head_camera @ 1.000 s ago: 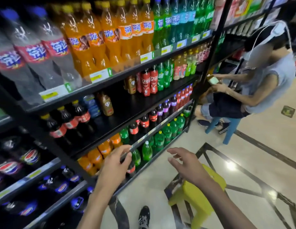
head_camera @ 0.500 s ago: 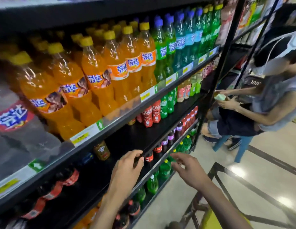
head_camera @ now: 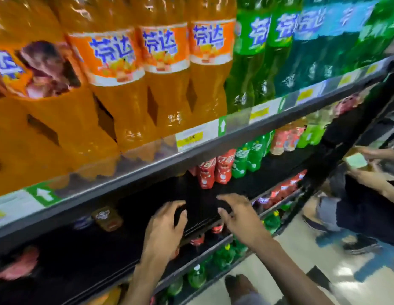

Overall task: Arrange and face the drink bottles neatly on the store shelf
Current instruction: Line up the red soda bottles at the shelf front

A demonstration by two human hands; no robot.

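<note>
Though the frame is smeared by motion, both hands are seen nearest the camera, reached in over the front of the middle shelf [head_camera: 264, 181]. Left hand [head_camera: 167, 225]: fingers half curled, nothing seen inside them. Right hand [head_camera: 238, 216]: fingers spread and relaxed, nothing grasped. Beyond the hands a dark stretch of shelf board is noted. Further back on it the small red bottles [head_camera: 213, 172] are stood upright, well behind the front edge, with small green bottles [head_camera: 246, 159] just beside them to the right. A lone brown bottle [head_camera: 108, 219] is set apart to the left. These are judged the ones to be drawn forward and faced. Sealed and full, they are expected to be stiff and fairly light for one hand, tall enough to topple if pushed at the cap, with a slick film label. Hold is best taken round the body at the label, and the base slid rather than lifted. Above, large orange bottles [head_camera: 165, 84] and large green bottles [head_camera: 253, 62] are lined along the upper edge; one orange label at the left is turned to a different panel. Farthest right, another person's hands [head_camera: 365, 176] are seen round a small pale object [head_camera: 356, 160].
</note>
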